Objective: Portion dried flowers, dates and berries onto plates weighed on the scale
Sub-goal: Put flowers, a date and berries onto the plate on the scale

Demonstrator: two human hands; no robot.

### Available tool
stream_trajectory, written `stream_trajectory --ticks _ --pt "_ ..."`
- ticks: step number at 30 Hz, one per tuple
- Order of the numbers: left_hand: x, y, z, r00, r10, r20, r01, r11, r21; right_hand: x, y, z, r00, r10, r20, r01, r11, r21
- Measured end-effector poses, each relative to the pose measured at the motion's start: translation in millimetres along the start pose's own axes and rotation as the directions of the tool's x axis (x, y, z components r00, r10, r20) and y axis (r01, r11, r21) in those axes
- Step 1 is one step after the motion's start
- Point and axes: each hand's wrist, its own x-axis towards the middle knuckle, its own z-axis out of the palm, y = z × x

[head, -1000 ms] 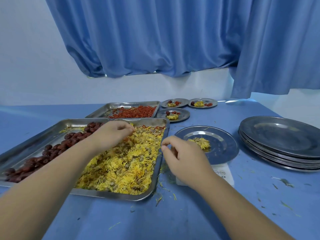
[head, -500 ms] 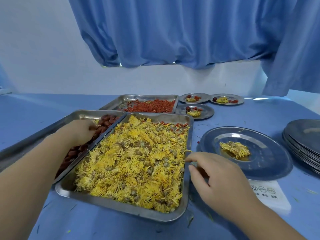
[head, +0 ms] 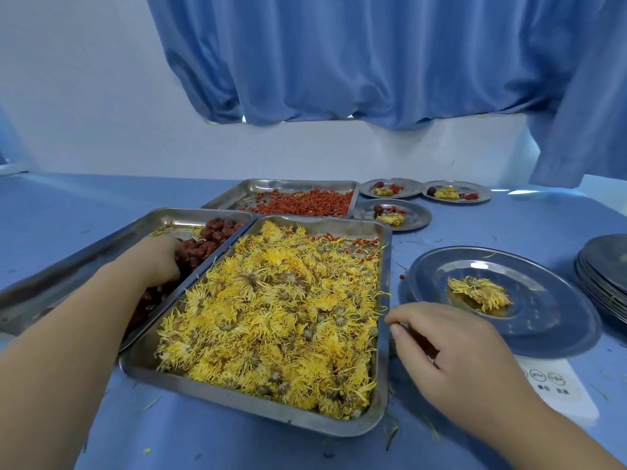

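Both grips can't be told: L hand (head: 156, 259) was moved off chrysanthemums (head: 278, 317) into red dates (head: 217, 232); R hand (head: 451, 347), fingers curled, is kept beside flower tray (head: 142, 361).

**Table** (head: 101, 198): blue top, strewn with loose petals (head: 390, 432).

- **Flower tray** (head: 140, 359): steel, heaped with yellow dried flowers. It is set between the left-hand fingers (head: 171, 252) and the right-hand fingers (head: 403, 322), with its right rim just beside the latter.
- **Date tray** (head: 84, 266): steel, laid beneath the left-hand fingers, rim to rim with the flower tray.
- **Berry tray** (head: 271, 185): placed beyond the left-hand fingers.
- **Three small filled plates** (head: 415, 217): grouped well beyond the right-hand fingers, beside the berry tray.
- **Scale** (head: 556, 378): white, set just right of the right-hand fingers and partly covered by a plate.
- **Stack of plates** (head: 607, 266): kept well to the right of those fingers.
- **Single red berry** (head: 402, 276): found beyond the right-hand fingers.
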Motion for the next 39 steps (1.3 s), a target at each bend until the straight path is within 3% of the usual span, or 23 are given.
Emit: stream_trajectory --ticks 10,17,20,23,26,29,31,35,39 --pt "-10 -6 7 0.996 0.066 -0.06 -0.067 0.997 -0.022 -2 -6 -5 1.0 -0.014 -0.004 0.014 1.0 0.016" --pt "-25 14 -21 0.969 0.087 -0.231 -0.156 0.943 -0.295 -1 1 -8 0.997 0.047 -0.063 -0.043 0.997 0.071" --pt "-39 42 -37 0.945 0.164 -0.285 -0.263 0.897 -0.356 -1 7 -13 0.977 0.167 -0.133 -0.136 0.967 0.216" --pt "-55 81 -52 0.925 0.273 -0.265 -0.362 0.847 -0.39 1 13 -24 0.911 0.378 -0.167 -0.263 0.841 0.473" --pt "-73 132 -63 0.895 0.365 -0.257 -0.443 0.794 -0.416 4 22 -39 0.798 0.588 -0.132 -0.362 0.643 0.675" --pt "-93 190 -68 0.829 0.495 -0.259 -0.559 0.725 -0.402 6 33 -53 0.649 0.756 -0.08 -0.372 0.408 0.833" --pt "-107 226 -67 0.772 0.586 -0.245 -0.634 0.69 -0.349 7 41 -59 0.574 0.817 -0.058 -0.357 0.314 0.88" --pt "-129 283 -55 0.685 0.71 -0.163 -0.723 0.636 -0.27 5 52 -64 0.527 0.846 -0.082 -0.355 0.307 0.883" --pt "-131 307 -45 0.697 0.715 -0.051 -0.71 0.679 -0.187 6 53 -64 0.533 0.842 -0.079 -0.369 0.316 0.874"
